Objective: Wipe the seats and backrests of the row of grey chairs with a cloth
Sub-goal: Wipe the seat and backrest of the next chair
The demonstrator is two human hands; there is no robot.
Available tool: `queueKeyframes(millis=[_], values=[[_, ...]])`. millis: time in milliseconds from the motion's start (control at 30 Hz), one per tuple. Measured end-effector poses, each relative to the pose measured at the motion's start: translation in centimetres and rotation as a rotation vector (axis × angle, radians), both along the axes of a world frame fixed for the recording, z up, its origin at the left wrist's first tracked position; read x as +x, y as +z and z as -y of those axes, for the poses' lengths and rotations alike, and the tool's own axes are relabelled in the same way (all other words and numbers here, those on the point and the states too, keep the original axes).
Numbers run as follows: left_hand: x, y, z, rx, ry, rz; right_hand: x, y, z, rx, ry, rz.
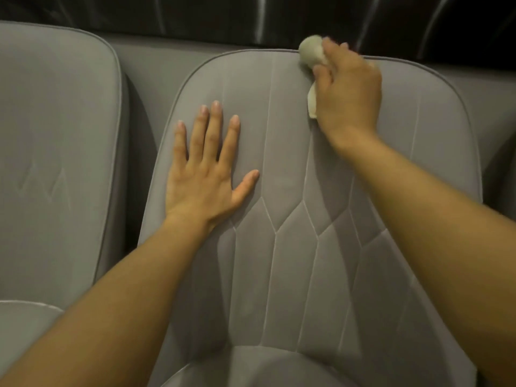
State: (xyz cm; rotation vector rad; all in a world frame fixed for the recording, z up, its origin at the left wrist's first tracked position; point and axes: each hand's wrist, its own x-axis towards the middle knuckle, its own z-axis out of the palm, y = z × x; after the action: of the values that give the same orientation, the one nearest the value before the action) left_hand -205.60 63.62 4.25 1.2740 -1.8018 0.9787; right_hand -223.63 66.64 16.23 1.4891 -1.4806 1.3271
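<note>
A grey upholstered chair backrest (293, 152) with stitched seams fills the middle of the view. My left hand (205, 169) lies flat on its left half, fingers spread and straight. My right hand (347, 93) grips a pale bunched cloth (311, 51) and holds it against the backrest's top edge, right of centre. A tail of the cloth hangs out below the palm. A strip of the chair's seat (279, 367) shows at the bottom edge.
A second grey chair backrest (55, 135) stands at the left, with a narrow gap between the two. Part of its seat (22, 325) shows at the lower left. Behind the chairs runs a dark glossy surface (195, 15).
</note>
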Motion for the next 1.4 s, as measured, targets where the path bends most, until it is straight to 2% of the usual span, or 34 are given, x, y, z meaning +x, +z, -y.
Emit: queueKeyframes(millis=[100,300,500,633,733,900,1000,1100,1233,1400], values=[[0.0,-0.3,-0.1,-0.005,-0.004,0.025,0.0,-2.2,0.1,0.029,-0.007,-0.128],[0.2,-2.0,-1.2,0.039,-0.033,0.099,1.9,-12.4,-3.0,0.111,0.048,-0.221],[1.7,-5.4,-3.2,0.092,-0.084,0.206,1.8,-12.3,-4.7,0.098,0.166,-0.152],[1.9,-6.2,-3.2,0.064,-0.101,0.212,0.9,-12.5,-4.3,0.014,0.114,-0.068],[2.0,-6.4,-2.9,0.04,-0.106,0.23,1.3,-17.0,-4.0,0.046,0.073,-0.179],[2.8,-8.1,-3.3,0.032,-0.102,0.264,2.7,-23.6,-5.4,0.128,0.141,-0.163],[4.2,-10.6,-4.5,0.039,-0.105,0.284,2.6,-23.5,-6.2,0.096,0.204,-0.113],[5.1,-12.6,-5.3,0.021,-0.077,0.315,2.8,-22.0,-6.2,-0.019,0.281,-0.027],[5.1,-13.2,-5.1,-0.012,-0.054,0.334,3.2,-20.9,-3.8,-0.081,0.222,-0.007],[5.0,-13.2,-5.1,-0.059,-0.031,0.345,4.9,-29.3,-5.0,0.069,0.207,-0.124]])
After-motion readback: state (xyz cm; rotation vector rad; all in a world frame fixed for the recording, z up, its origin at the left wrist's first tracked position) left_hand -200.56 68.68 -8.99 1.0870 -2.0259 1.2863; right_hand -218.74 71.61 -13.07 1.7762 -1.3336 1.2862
